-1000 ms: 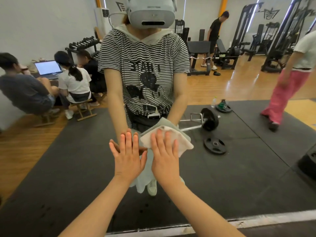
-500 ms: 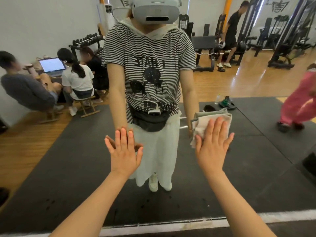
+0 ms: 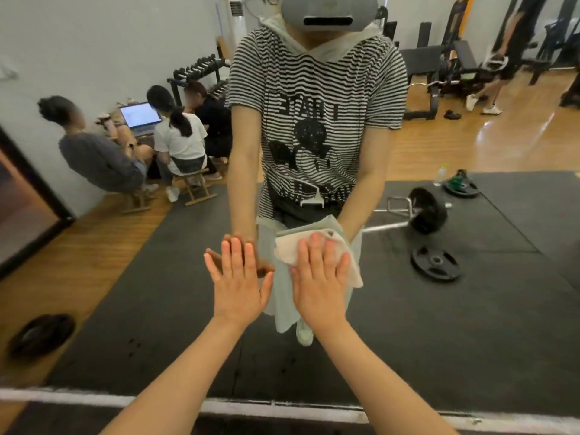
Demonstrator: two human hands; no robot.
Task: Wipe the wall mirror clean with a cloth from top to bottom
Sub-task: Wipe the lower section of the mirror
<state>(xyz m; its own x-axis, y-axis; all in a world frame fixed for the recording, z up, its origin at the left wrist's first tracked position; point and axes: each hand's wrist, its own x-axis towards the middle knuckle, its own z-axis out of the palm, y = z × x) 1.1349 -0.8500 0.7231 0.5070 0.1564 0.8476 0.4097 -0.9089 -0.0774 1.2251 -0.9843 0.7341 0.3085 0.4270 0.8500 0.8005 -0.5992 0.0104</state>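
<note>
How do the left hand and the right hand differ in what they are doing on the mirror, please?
The left hand lies bare on the mirror; the right hand presses a cloth against it. The left hand's fingers sit close together; the right hand's are spread wider. Both are flat, fingers pointing up.

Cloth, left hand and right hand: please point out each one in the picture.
cloth [image 3: 287,253]: head view, on its bare left part beside the fingers.
left hand [image 3: 237,285]: head view, on the back of the hand.
right hand [image 3: 320,284]: head view, on the back of the hand.
</note>
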